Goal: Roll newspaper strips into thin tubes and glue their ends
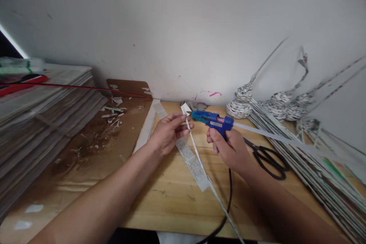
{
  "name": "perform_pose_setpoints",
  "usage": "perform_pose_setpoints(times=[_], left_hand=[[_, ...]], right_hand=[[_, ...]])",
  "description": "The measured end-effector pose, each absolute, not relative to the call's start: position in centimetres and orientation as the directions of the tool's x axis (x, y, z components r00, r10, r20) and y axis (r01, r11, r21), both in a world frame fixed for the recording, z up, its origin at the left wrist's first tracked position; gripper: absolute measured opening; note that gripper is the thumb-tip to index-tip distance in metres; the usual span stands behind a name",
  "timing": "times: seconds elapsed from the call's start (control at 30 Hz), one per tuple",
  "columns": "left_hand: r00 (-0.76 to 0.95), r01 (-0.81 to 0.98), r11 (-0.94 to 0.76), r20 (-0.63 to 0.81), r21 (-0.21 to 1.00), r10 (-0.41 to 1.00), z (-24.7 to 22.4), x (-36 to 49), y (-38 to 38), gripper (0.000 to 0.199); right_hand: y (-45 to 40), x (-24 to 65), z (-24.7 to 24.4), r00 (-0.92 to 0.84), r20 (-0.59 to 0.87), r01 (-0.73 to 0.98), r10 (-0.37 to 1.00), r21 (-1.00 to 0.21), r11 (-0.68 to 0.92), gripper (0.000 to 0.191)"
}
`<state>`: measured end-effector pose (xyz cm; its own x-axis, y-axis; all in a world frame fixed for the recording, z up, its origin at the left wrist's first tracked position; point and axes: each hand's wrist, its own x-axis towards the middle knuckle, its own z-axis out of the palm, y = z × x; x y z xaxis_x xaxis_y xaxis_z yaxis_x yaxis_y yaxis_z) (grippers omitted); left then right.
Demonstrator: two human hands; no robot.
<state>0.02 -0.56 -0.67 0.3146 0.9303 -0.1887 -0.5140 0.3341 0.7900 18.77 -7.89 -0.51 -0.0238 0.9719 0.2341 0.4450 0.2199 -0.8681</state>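
My left hand [170, 131] pinches the upper end of a thin rolled paper stick [201, 162], which slants down to the front edge of the table. A small white paper piece [185, 109] shows at the stick's top. My right hand [228, 145] is wrapped round the handle of a blue glue gun [213, 119], whose nozzle points left, close to that paper piece. A long clear glue stick [263, 132] sticks out of its back. Beneath the rolled stick a printed paper strip [193, 164] lies on the wooden table [160, 198].
Black scissors [268, 158] lie right of my right hand, beside a bundle of paper sticks [309, 167]. Woven paper shapes [240, 103] stand against the wall. Stacked newspapers [57, 122] and paper scraps [114, 112] are at left. A black cable [230, 190] runs off the front edge.
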Motion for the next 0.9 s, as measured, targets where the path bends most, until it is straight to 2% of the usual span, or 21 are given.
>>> perform_pose_setpoints(times=[0.23, 0.9], left_hand=[[0.326, -0.505, 0.357, -0.209, 0.786, 0.922, -0.9, -0.2, -0.6, 0.017], [0.283, -0.485, 0.331, -0.212, 0.809, 0.935, -0.7, -0.2, -0.7, 0.016]], right_hand=[[-8.1, 18.6, -0.2, -0.055, 0.291, 0.562, 0.955, -0.782, 0.271, 0.033], [-8.2, 18.5, 0.7, -0.033, 0.316, 0.618, 0.948, -0.739, 0.268, 0.034]])
